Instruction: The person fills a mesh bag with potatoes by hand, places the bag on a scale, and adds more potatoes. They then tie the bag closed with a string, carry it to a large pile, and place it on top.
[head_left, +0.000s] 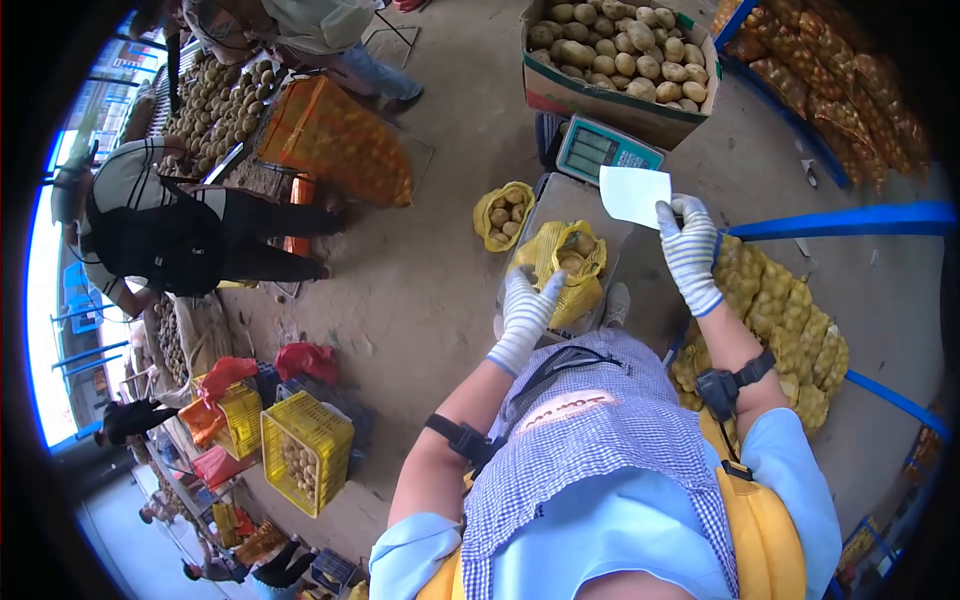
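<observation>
A striped glove covers my left hand (528,308), which lies against the near left side of a yellow mesh bag of potatoes (577,295), thumb and fingers spread. The bag stands open at the top on the metal platform of a scale (540,215). Behind the platform is the scale's teal display (606,150). My right hand (688,235), gloved the same way, pinches the lower right corner of a blank white sheet (636,196) in front of the display. A smaller yellow bag of potatoes (503,215) sits left of the platform.
A cardboard box of potatoes (610,98) stands beyond the scale. Filled mesh bags (765,310) lie at the right beside blue rails (840,221). At the left are a person in dark trousers (150,220), an orange bag (335,140) and a yellow crate (305,455).
</observation>
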